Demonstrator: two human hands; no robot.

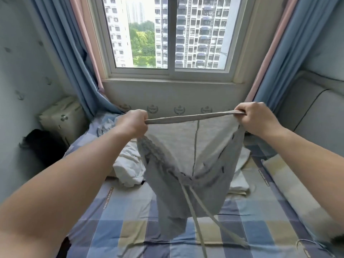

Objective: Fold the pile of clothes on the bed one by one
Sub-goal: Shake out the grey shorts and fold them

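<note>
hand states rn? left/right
Left hand: gripping one end of the grey garment top edge.
Right hand: gripping the other end.

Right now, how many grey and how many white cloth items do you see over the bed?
Grey: 1, the garment, gripped by left hand and right hand.
White: 2, a crumpled heap and a flat stack.
Total: 3.

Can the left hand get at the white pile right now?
Probably not yet: the left hand grips the grey garment, stretched taut with the right hand. The white pile lies below it, nothing between, so reachable once it lets go.
</note>
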